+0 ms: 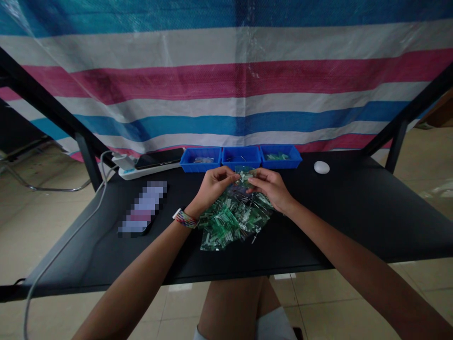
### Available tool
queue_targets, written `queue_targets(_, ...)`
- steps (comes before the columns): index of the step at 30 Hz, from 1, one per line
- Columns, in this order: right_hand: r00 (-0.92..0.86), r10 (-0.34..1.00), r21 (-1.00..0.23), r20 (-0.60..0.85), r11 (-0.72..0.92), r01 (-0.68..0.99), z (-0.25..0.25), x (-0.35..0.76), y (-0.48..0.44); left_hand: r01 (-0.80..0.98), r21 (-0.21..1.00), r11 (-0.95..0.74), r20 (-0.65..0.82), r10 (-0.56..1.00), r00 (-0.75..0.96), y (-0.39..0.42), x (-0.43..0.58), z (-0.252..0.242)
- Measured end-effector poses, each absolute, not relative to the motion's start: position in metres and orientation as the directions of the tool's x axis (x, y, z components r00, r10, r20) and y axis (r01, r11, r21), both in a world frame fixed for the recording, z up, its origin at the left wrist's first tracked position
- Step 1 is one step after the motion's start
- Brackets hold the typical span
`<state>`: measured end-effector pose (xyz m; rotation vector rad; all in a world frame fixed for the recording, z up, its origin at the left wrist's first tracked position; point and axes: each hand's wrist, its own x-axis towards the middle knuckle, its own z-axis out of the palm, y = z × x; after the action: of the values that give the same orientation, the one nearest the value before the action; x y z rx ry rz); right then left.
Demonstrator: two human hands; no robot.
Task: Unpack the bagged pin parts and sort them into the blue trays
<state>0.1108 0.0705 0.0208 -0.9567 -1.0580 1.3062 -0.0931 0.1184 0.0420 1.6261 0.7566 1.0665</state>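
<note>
A clear plastic bag (231,218) full of small green pieces lies on the black table (354,212) in front of me. My left hand (212,185) pinches the bag's top edge from the left. My right hand (271,186) pinches the same edge from the right. Both hands are closed on the plastic, close together, just in front of three blue trays. A beaded band sits on my left wrist.
Three blue trays (201,159) (241,157) (280,156) stand in a row at the table's back. A white power strip (134,168) with a dark phone (160,157) lies to their left, a blurred device (142,215) nearer. A small white object (321,167) lies at the right. Striped tarp hangs behind.
</note>
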Motion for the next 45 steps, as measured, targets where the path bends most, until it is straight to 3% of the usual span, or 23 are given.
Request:
queue_targets(9,0.03,0.988,-0.966,0.154,0.157,-0.203,0.028,0.11,0.069,-0.017,0.965,-0.263,0.245,0.872,0.423,0.116,-0.091,0.044)
queue_targets(14,0.101,0.961,-0.958,0.257,0.267,-0.102,0.027,0.111,0.068,0.098,0.966,-0.238,0.186,0.909,0.374,0.117,-0.094,0.041)
queue_targets(17,0.124,0.927,-0.936,0.353,0.351,0.037,0.026,0.112,0.064,0.086,0.988,-0.128,0.077,0.893,0.444,0.12,-0.096,0.039)
queue_targets(22,-0.006,0.789,-0.722,0.614,0.565,0.399,0.03,0.115,0.054,-0.017,0.974,0.227,-0.158,0.726,0.669,0.125,-0.098,0.038)
queue_targets(28,-0.113,0.7,-0.565,0.706,0.651,0.507,0.029,0.114,0.055,-0.096,0.96,0.264,-0.141,0.749,0.647,0.124,-0.098,0.037)
queue_targets(31,-0.054,0.686,-0.58,0.725,0.651,0.489,0.03,0.112,0.055,-0.121,0.958,0.259,-0.129,0.769,0.626,0.124,-0.097,0.038)
queue_targets(33,0.019,0.719,-0.655,0.695,0.622,0.429,0.031,0.112,0.056,-0.127,0.963,0.237,-0.112,0.781,0.614,0.123,-0.096,0.039)
queue_targets(38,0.151,0.902,-0.914,0.405,0.399,0.068,0.028,0.109,0.061,-0.099,0.99,0.098,-0.019,0.799,0.602,0.123,-0.095,0.039)
queue_targets(41,0.111,0.956,-0.957,0.271,0.28,-0.076,0.024,0.105,0.064,-0.051,0.999,-0.011,0.04,0.79,0.611,0.121,-0.094,0.038)
queue_targets(45,0.097,0.955,-0.957,0.279,0.285,-0.056,0.022,0.104,0.063,-0.015,0.995,-0.097,0.086,0.788,0.609,0.119,-0.092,0.037)
